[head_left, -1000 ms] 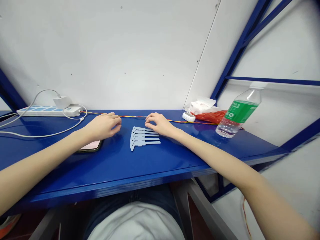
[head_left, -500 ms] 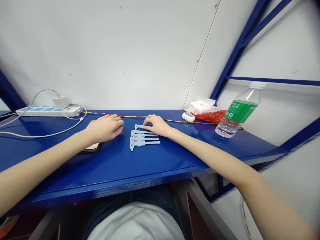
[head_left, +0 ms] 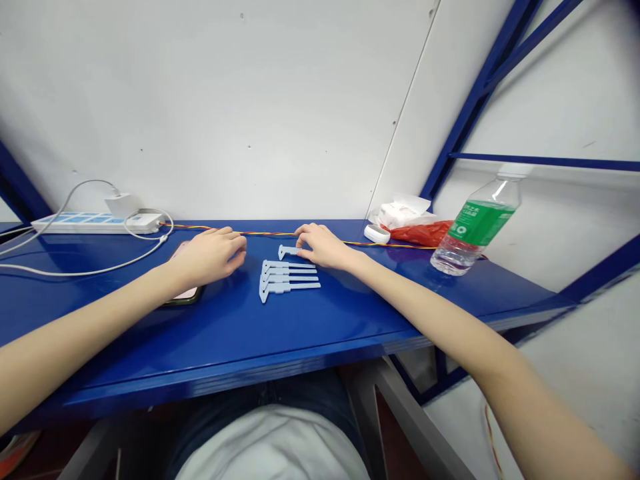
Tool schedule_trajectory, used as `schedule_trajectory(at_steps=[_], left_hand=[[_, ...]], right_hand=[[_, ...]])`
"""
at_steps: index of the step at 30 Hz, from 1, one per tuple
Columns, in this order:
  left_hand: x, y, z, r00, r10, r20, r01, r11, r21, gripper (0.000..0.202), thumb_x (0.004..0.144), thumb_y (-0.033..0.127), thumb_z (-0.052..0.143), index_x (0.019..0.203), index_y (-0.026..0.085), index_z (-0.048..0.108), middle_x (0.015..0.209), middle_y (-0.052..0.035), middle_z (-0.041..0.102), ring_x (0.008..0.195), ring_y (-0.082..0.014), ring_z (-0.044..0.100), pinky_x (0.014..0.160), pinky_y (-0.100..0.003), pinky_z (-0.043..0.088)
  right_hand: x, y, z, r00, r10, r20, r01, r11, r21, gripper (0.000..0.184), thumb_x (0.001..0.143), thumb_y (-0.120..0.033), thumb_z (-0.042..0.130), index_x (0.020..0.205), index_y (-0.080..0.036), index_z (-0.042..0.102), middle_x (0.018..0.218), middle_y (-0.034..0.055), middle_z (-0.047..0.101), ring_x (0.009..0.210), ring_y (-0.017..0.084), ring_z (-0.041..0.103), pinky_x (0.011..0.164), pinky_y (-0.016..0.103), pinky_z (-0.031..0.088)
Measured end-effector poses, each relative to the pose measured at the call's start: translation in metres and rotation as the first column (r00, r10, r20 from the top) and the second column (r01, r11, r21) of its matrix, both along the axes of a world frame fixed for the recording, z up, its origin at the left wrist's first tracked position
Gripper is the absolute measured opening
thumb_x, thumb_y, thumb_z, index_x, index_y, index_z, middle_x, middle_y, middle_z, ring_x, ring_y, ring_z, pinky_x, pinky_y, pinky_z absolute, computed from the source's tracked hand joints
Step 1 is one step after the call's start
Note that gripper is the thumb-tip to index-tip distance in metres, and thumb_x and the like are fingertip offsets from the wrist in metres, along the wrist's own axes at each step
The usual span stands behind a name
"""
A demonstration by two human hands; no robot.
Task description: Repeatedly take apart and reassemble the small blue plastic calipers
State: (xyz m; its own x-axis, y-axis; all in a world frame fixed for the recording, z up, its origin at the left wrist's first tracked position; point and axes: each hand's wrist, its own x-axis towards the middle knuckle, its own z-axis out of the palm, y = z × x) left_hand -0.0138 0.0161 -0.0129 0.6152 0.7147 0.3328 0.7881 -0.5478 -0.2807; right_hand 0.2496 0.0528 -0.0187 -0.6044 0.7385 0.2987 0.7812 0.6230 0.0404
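Note:
My right hand (head_left: 323, 247) pinches a small light-blue plastic caliper (head_left: 286, 252) between thumb and fingers at the back of the group. The jaw end of this caliper sticks out to the left; my fingers and palm hide the rest. Just in front of it, several matching calipers (head_left: 286, 288) lie close together in a row, jaws to the left and bars to the right. My left hand (head_left: 213, 255) rests to their left with loosely bent fingers and holds nothing. Beneath that hand and wrist, partly covered, lies a phone (head_left: 187, 295).
A white power strip (head_left: 95, 223) with a plugged-in charger and a looping white cable (head_left: 85, 272) occupies the left. Thin twisted wires (head_left: 265, 233) run along the back. At right are a white oval device (head_left: 377, 233), a tissue pack (head_left: 404, 212), a red bag (head_left: 420, 233) and a water bottle (head_left: 475, 223).
My right hand has slid the pinched caliper a little to the right and slightly back, apart from the row. My left hand has barely moved.

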Motion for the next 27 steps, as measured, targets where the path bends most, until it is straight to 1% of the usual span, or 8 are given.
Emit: schedule_trajectory(at_steps=[3, 7, 10, 15, 19, 21, 24, 27], left_hand=[[0.002, -0.002, 0.002, 0.994, 0.046, 0.099, -0.044, 0.999, -0.022, 0.026, 0.086, 0.031, 0.034, 0.085, 0.02, 0.057, 0.089, -0.0077, 0.066, 0.09, -0.0242, 0.06, 0.076, -0.036, 0.047], [0.008, -0.008, 0.004, 0.959, 0.086, 0.269, -0.047, 0.988, -0.148, 0.028, 0.086, 0.036, 0.036, 0.086, 0.02, 0.059, 0.09, -0.0068, 0.065, 0.09, -0.0231, 0.059, 0.078, -0.036, 0.045], [0.015, -0.012, 0.005, 0.899, 0.114, 0.424, 0.006, 0.962, -0.272, 0.033, 0.087, 0.043, 0.037, 0.089, 0.02, 0.06, 0.092, -0.005, 0.066, 0.087, -0.0209, 0.059, 0.076, -0.033, 0.045], [0.021, -0.01, 0.0, 0.805, 0.16, 0.571, 0.145, 0.881, -0.451, 0.039, 0.084, 0.054, 0.038, 0.076, 0.02, 0.054, 0.074, 0.0, 0.061, 0.071, -0.0165, 0.057, 0.065, -0.028, 0.044], [0.023, -0.012, -0.001, 0.757, 0.141, 0.639, 0.214, 0.87, -0.445, 0.038, 0.083, 0.053, 0.04, 0.074, 0.019, 0.052, 0.071, 0.0009, 0.058, 0.071, -0.0153, 0.055, 0.066, -0.026, 0.043], [0.025, -0.014, 0.0, 0.768, 0.149, 0.623, 0.199, 0.869, -0.453, 0.037, 0.083, 0.053, 0.04, 0.073, 0.019, 0.052, 0.07, 0.0006, 0.058, 0.07, -0.0154, 0.055, 0.065, -0.026, 0.042], [0.027, -0.015, 0.0, 0.784, 0.154, 0.601, 0.173, 0.876, -0.451, 0.038, 0.083, 0.054, 0.039, 0.071, 0.02, 0.052, 0.069, 0.0003, 0.058, 0.068, -0.0155, 0.054, 0.063, -0.027, 0.042], [0.021, -0.008, -0.002, 0.765, 0.181, 0.619, 0.138, 0.892, -0.431, 0.037, 0.082, 0.053, 0.039, 0.073, 0.02, 0.053, 0.073, -0.0005, 0.061, 0.069, -0.0159, 0.055, 0.062, -0.027, 0.042]], right_hand=[[0.0, -0.003, 0.003, 0.997, 0.079, -0.009, -0.078, 0.993, 0.092, 0.007, 0.084, -0.018, 0.058, 0.087, -0.017, 0.064, 0.123, 0.0107, 0.059, 0.115, 0.025, 0.051, 0.096, 0.043, 0.038], [-0.002, -0.01, 0.009, 0.983, 0.179, -0.041, -0.168, 0.968, 0.189, 0.006, 0.083, -0.017, 0.058, 0.087, -0.019, 0.062, 0.123, 0.0089, 0.059, 0.117, 0.023, 0.051, 0.098, 0.04, 0.037], [-0.008, -0.019, 0.013, 0.965, 0.256, -0.062, -0.234, 0.943, 0.238, 0.006, 0.083, -0.019, 0.057, 0.088, -0.018, 0.061, 0.123, 0.0093, 0.059, 0.117, 0.024, 0.051, 0.098, 0.039, 0.036], [-0.019, -0.033, 0.014, 0.941, 0.332, -0.072, -0.3, 0.911, 0.281, 0.011, 0.085, -0.021, 0.052, 0.092, -0.019, 0.061, 0.126, 0.01, 0.058, 0.118, 0.026, 0.049, 0.097, 0.043, 0.034], [-0.024, -0.039, 0.011, 0.94, 0.33, -0.083, -0.289, 0.903, 0.319, 0.015, 0.087, -0.029, 0.054, 0.095, -0.018, 0.06, 0.125, 0.0119, 0.058, 0.119, 0.026, 0.049, 0.097, 0.042, 0.034], [-0.027, -0.041, 0.009, 0.945, 0.317, -0.084, -0.275, 0.905, 0.325, 0.017, 0.087, -0.031, 0.055, 0.094, -0.017, 0.06, 0.124, 0.0129, 0.058, 0.119, 0.027, 0.049, 0.097, 0.042, 0.034], [-0.031, -0.042, 0.007, 0.955, 0.286, -0.083, -0.246, 0.915, 0.321, 0.013, 0.087, -0.028, 0.054, 0.091, -0.018, 0.061, 0.125, 0.0125, 0.058, 0.118, 0.027, 0.048, 0.097, 0.043, 0.033], [-0.026, -0.034, 0.007, 0.964, 0.248, -0.099, -0.205, 0.925, 0.321, 0.01, 0.085, -0.025, 0.055, 0.089, -0.017, 0.061, 0.124, 0.0118, 0.058, 0.116, 0.026, 0.049, 0.097, 0.043, 0.033]])
